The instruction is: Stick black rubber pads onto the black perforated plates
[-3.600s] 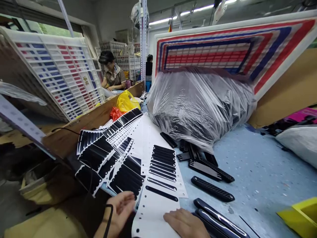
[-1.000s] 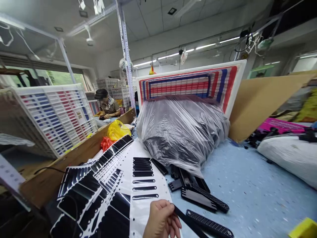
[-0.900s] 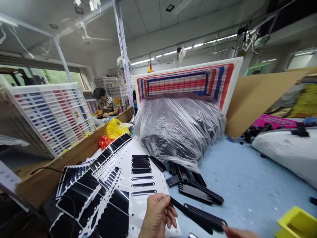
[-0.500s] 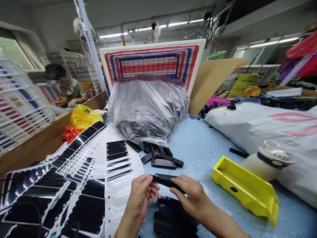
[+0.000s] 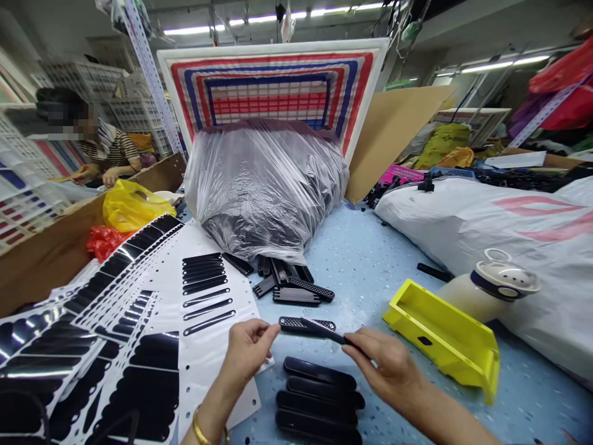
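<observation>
My left hand [image 5: 245,352] and right hand [image 5: 389,371] were both closed in a fingertip pinch on a slim black mesh-faced strip [image 5: 308,327], one at each end, holding it in the air over the speckled blue bench [image 5: 370,247] at 12 o'clock from my wrists.

If my pinch had slipped, the strip could have dropped onto the glossy black bars [image 5: 319,402] lined up at 6 o'clock and scuffed them. A careless move of my left wrist could also have dragged the perforated white sheet [image 5: 204,383] at 9 o'clock and disturbed its black pieces.

The clear plastic bag [image 5: 264,191] at 12 o'clock bulged with black parts. I saw nothing inside the yellow plastic bin [image 5: 440,334] at 3 o'clock. I couldn't tell what the yellow carrier bag [image 5: 132,207] and red bag [image 5: 104,241] at 10 o'clock held, nor the white sack [image 5: 463,228] at 2 o'clock.
</observation>
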Motion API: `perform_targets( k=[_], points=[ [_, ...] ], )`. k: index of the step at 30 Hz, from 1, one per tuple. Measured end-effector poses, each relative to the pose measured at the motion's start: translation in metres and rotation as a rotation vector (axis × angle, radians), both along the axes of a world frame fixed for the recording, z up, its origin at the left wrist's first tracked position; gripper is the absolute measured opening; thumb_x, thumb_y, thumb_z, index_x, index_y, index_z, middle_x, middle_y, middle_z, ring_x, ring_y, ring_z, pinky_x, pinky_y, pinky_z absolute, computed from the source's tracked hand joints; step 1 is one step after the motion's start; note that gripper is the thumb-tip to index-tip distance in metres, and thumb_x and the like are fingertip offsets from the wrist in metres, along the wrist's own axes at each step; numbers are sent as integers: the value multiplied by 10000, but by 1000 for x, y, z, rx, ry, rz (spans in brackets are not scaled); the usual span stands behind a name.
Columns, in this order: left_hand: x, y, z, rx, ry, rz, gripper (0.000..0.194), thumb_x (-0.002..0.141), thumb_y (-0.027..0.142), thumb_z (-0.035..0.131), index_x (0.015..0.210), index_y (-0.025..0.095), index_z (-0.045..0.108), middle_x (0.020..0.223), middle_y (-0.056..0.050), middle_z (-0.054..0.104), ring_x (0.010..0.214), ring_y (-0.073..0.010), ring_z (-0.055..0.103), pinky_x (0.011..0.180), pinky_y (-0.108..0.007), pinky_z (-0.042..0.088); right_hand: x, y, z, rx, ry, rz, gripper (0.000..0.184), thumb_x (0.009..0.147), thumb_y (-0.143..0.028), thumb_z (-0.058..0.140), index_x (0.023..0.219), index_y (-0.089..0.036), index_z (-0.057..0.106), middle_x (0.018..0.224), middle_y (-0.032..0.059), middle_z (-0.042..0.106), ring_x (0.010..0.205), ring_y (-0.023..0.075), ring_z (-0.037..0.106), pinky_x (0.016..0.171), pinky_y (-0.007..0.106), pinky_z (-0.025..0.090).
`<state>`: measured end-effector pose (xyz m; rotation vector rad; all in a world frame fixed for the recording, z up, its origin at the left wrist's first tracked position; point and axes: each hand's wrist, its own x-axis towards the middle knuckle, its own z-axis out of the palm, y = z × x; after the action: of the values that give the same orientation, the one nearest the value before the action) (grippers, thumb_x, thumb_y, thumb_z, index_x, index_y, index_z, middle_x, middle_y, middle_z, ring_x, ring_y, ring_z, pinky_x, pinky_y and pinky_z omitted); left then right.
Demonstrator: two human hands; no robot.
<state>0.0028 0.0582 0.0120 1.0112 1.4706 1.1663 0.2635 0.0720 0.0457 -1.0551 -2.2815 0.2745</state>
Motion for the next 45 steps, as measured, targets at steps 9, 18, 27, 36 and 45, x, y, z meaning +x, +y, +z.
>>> perform_targets(
  k=[9,18,27,36,45],
  points=[
    [12,34,-19,-17,-6,-129,287,577,59,632,843,127,717,476,24,623,469,-152,606,460,-218,427,-2,46,-15,-275,-51,-44,202,883,-224,571,973,-200,750,915,68,773,824,212,721,761,330,576],
    [0,17,-24,-163,-109,-191,366,594,15,609,944,87,691,470,44,634,337,-68,482,358,-159,367,-11,29,-38,-217,-187,167,209,929,-178,518,958,-193,724,861,75,746,750,192,702,692,289,569],
    [1,19,-24,-221,-184,-197,201,645,14,597,815,86,677,495,9,663,338,-68,510,357,-163,422,-18,30,-45,-74,-185,176,227,955,-184,481,944,-153,706,850,114,733,724,212,700,651,299,571],
    [-2,20,-25,-233,-200,-214,204,635,14,613,816,85,676,507,1,673,343,-70,522,367,-162,425,-25,28,-40,-100,-235,195,260,954,-158,461,828,-166,687,810,104,718,667,192,666,618,283,537],
    [-2,19,-25,-224,-193,-221,181,654,19,632,815,87,680,510,1,675,357,-68,530,385,-163,442,-26,28,-39,-105,-297,164,227,929,-146,481,824,-168,682,773,86,700,668,200,656,628,295,522]
  ],
)
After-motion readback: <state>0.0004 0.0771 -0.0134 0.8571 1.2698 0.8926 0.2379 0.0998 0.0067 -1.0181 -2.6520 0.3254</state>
